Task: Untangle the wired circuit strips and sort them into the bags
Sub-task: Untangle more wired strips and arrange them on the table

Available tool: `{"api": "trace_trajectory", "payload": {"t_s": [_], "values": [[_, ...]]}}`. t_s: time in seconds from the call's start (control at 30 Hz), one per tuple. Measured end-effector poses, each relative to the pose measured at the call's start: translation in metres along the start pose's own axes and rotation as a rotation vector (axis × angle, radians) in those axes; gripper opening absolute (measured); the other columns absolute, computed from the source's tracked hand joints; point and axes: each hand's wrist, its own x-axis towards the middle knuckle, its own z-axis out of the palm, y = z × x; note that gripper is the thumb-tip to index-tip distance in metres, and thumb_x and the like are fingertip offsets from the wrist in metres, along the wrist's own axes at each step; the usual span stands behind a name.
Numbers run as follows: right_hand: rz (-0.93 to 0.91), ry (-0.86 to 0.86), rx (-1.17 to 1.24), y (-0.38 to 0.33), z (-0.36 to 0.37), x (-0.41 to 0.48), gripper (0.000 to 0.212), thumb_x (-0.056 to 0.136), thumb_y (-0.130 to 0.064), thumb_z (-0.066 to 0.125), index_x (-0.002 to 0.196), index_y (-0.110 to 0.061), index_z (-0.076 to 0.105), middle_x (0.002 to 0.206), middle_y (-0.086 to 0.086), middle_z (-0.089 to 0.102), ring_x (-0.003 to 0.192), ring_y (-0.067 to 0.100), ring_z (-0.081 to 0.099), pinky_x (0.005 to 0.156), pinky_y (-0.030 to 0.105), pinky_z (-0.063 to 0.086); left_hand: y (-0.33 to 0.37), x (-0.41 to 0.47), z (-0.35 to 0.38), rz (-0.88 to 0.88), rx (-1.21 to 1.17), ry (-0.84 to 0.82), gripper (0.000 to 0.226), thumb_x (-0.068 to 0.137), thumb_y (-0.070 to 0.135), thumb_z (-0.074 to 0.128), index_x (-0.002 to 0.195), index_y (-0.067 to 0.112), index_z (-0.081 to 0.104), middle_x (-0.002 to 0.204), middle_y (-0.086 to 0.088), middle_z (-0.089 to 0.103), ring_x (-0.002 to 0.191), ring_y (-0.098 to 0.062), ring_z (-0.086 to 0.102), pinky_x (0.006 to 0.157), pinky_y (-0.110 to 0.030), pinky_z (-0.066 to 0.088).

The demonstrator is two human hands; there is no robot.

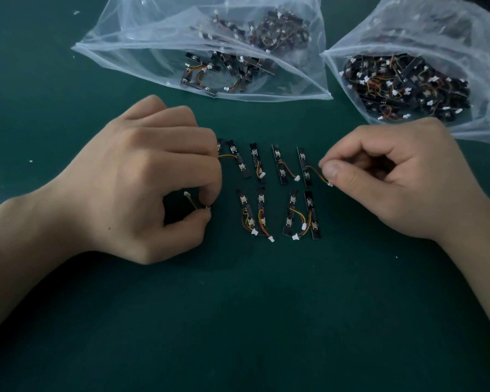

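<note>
"Left hand (142, 176), at the left edge of the laid-out strips (279, 164): grasping or released?"

"Grasping. Its fingers are curled. Thumb and fingertip pinch a small wired strip (207, 207), mostly hidden, just left of the lower row. A white connector (186, 194) projects toward the palm side. The knuckles overlap the leftmost piece of the upper row."

"And the right hand (393, 176)?"

"Also grasping, at the right edge of the laid-out strips. Thumb and forefinger pinch the orange-yellow wire (313, 169) of the end strip (303, 165), the rightmost of the upper row, close to the wire's white plug. That strip lies flat on the bench (238, 321)."

"How are the laid-out strips arranged?"

"Two rows between the hands, each black strip roughly upright in the view, its wire curled alongside. Five show in the upper row, four in the lower."

"And the bags?"

"Both lie beyond the laid-out strips. The first bag (119, 38), clear plastic, sits directly behind them and holds a loose scatter of strips. The second bag (481, 60) sits behind and to the right, near the right hand, and holds a dense tangle."
</note>
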Motion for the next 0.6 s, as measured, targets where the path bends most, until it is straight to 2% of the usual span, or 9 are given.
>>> {"api": "trace_trajectory", "payload": {"t_s": [0.07,0.13,0.23,0.3,0.4,0.47,0.6], "values": [[-0.007,0.008,-0.004,-0.001,0.0,0.001,0.009,0.093,-0.023,0.072,0.089,-0.018,0.078,0.071,-0.002,0.069,0.061,0.018,0.061,0.055,0.028,0.045,-0.004,0.002,-0.002,-0.025,-0.011,0.034,0.006,0.078,0.018,0.068,0.078,0.012,0.069,0.088,-0.008,0.064,0.08,-0.037,0.057,0.079,-0.052,0.045],[-0.021,-0.008,-0.016,-0.001,0.001,0.003,0.009,0.094,-0.023,0.071,0.095,-0.017,0.078,0.083,-0.004,0.069,0.074,0.015,0.063,0.066,0.026,0.047,-0.015,0.001,-0.003,-0.056,-0.028,0.04,0.015,0.085,0.025,0.063,0.087,0.012,0.072,0.093,-0.005,0.064,0.084,-0.036,0.057,0.084,-0.054,0.044],[-0.01,-0.049,-0.042,-0.001,0.002,0.005,0.017,0.096,-0.03,0.068,0.105,-0.019,0.077,0.102,-0.006,0.067,0.097,0.013,0.064,0.085,0.027,0.048,-0.025,0.001,-0.002,-0.118,-0.047,-0.01,0.037,0.093,0.039,0.054,0.113,0.016,0.074,0.116,0.0,0.066,0.103,-0.032,0.058,0.097,-0.055,0.04],[-0.013,-0.058,-0.053,-0.002,0.003,0.005,0.02,0.097,-0.033,0.066,0.108,-0.02,0.076,0.108,-0.008,0.066,0.105,0.012,0.064,0.091,0.03,0.049,-0.025,0.0,-0.001,-0.12,-0.025,-0.071,0.046,0.097,0.049,0.049,0.128,0.021,0.07,0.129,0.006,0.064,0.117,-0.027,0.055,0.1,-0.052,0.036],[-0.025,-0.073,-0.062,-0.003,0.004,0.005,0.023,0.098,-0.036,0.064,0.11,-0.02,0.075,0.11,-0.011,0.067,0.107,0.012,0.064,0.094,0.036,0.05,-0.027,-0.003,0.004,-0.089,0.001,-0.133,0.051,0.099,0.055,0.045,0.135,0.026,0.066,0.141,0.013,0.06,0.127,-0.021,0.048,0.102,-0.044,0.028],[-0.025,-0.077,-0.07,-0.002,0.004,0.005,0.024,0.098,-0.037,0.064,0.111,-0.02,0.075,0.109,-0.011,0.068,0.107,0.014,0.064,0.094,0.04,0.05,-0.028,-0.002,0.004,-0.09,-0.001,-0.146,0.051,0.099,0.057,0.045,0.135,0.027,0.066,0.143,0.015,0.058,0.129,-0.021,0.046,0.105,-0.045,0.025],[-0.016,-0.08,-0.066,-0.002,0.004,0.005,0.025,0.098,-0.038,0.063,0.112,-0.021,0.075,0.109,-0.01,0.069,0.108,0.014,0.064,0.094,0.038,0.049,-0.03,-0.003,0.006,-0.082,-0.018,-0.161,0.054,0.1,0.058,0.044,0.141,0.028,0.062,0.149,0.017,0.055,0.133,-0.021,0.045,0.108,-0.05,0.025]]}}
